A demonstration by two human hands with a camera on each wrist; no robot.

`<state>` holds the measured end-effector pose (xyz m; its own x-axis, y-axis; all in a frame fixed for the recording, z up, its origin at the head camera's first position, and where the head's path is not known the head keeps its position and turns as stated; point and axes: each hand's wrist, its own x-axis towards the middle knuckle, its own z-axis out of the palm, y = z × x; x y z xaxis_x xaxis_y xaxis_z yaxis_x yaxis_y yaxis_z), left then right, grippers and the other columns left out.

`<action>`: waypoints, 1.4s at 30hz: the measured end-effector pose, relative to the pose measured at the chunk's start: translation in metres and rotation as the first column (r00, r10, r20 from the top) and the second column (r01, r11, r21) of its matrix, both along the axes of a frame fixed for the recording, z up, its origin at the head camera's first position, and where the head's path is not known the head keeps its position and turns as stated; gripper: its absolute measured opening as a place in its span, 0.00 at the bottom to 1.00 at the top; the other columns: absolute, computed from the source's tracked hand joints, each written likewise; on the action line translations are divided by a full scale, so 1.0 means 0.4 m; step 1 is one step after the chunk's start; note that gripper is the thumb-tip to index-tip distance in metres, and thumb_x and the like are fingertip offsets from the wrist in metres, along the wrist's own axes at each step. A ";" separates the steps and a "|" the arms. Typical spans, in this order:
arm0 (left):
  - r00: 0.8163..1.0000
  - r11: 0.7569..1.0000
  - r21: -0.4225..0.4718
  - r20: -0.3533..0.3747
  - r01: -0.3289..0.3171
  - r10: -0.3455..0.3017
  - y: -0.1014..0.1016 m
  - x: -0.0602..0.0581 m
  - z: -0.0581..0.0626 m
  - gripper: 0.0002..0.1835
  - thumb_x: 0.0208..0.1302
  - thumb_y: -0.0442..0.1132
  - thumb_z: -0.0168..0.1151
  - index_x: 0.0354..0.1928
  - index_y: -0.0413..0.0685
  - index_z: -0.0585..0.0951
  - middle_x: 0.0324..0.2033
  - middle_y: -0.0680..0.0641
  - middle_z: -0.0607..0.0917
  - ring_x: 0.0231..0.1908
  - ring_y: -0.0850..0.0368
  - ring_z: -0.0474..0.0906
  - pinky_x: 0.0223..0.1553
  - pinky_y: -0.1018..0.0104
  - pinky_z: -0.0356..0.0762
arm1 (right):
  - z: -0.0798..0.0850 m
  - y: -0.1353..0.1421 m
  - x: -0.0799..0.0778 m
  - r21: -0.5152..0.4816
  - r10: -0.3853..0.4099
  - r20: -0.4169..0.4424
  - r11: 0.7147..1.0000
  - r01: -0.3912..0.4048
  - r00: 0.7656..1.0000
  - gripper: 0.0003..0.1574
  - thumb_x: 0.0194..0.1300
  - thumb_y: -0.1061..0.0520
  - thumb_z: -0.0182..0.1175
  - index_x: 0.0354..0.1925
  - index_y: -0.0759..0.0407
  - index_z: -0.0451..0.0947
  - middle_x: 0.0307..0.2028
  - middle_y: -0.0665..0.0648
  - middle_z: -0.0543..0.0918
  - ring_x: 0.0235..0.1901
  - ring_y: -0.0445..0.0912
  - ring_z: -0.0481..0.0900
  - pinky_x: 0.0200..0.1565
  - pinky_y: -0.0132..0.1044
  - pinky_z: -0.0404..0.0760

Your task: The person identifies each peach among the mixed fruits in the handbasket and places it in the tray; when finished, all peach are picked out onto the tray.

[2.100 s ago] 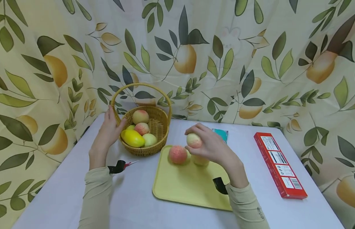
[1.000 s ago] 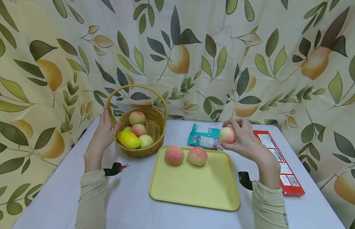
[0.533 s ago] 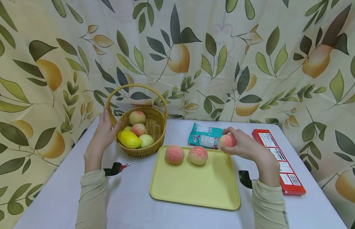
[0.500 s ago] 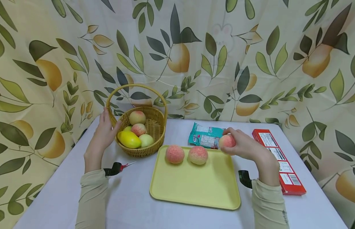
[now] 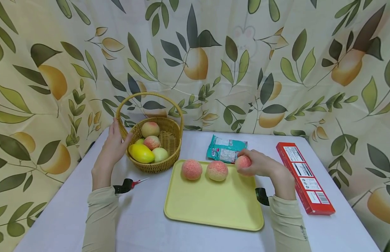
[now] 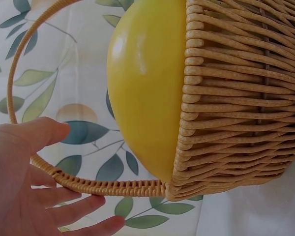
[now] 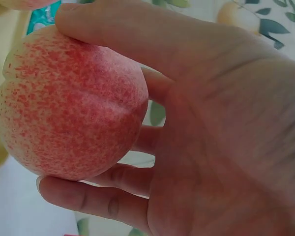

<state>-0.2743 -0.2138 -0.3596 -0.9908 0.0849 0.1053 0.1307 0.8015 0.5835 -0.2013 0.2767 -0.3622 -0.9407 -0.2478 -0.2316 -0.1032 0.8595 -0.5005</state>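
In the head view my right hand grips a peach at the far right corner of the yellow tray. The right wrist view shows thumb and fingers curled round this red-speckled peach; whether it touches the tray is unclear. Two more peaches, a red one and a paler one, sit along the tray's far side. My left hand rests at the handle of the wicker basket, fingers extended rather than closed round it in the left wrist view. A yellow mango-shaped fruit lies in the basket.
Several other fruits share the basket, among them a blushed peach and a pale green fruit. Behind the tray lies a teal packet. A long red box is at the right. Patterned curtain hangs behind the table.
My right hand carried the peach from above the tray out to the right, then lowered it and came back left to the tray's far corner. The left hand stayed at the basket handle.
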 end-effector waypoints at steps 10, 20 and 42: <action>1.000 1.000 0.013 0.002 0.001 -0.001 -0.004 -0.003 -0.001 0.51 0.78 0.65 0.39 0.78 0.48 0.20 0.82 0.35 0.30 0.78 0.23 0.46 0.73 0.23 0.48 | -0.022 -0.010 -0.015 -0.013 0.001 0.089 1.000 0.000 0.996 0.35 0.61 0.53 0.70 0.61 0.61 0.69 0.50 0.65 0.77 0.50 0.56 0.75 0.48 0.46 0.83; 1.000 1.000 0.012 0.004 0.004 -0.004 -0.004 -0.003 0.001 0.51 0.78 0.65 0.39 0.78 0.47 0.20 0.81 0.35 0.30 0.78 0.23 0.43 0.71 0.20 0.45 | -0.046 -0.014 -0.026 -0.010 0.002 0.100 1.000 -0.001 0.995 0.36 0.61 0.54 0.71 0.62 0.61 0.69 0.51 0.65 0.77 0.51 0.57 0.75 0.49 0.46 0.85; 1.000 1.000 -0.002 -0.001 -0.003 0.003 0.001 0.000 0.004 0.50 0.79 0.63 0.39 0.79 0.47 0.20 0.81 0.33 0.32 0.77 0.21 0.48 0.73 0.25 0.51 | -0.052 -0.029 -0.028 0.083 -0.055 0.144 0.996 0.044 0.988 0.39 0.59 0.51 0.72 0.64 0.54 0.68 0.51 0.66 0.74 0.51 0.59 0.75 0.50 0.51 0.84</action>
<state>-0.2744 -0.2136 -0.3581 -0.9909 0.0819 0.1065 0.1289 0.8029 0.5820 -0.2127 0.2651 -0.3828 -0.9060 -0.1772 -0.3845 0.0098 0.8991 -0.4375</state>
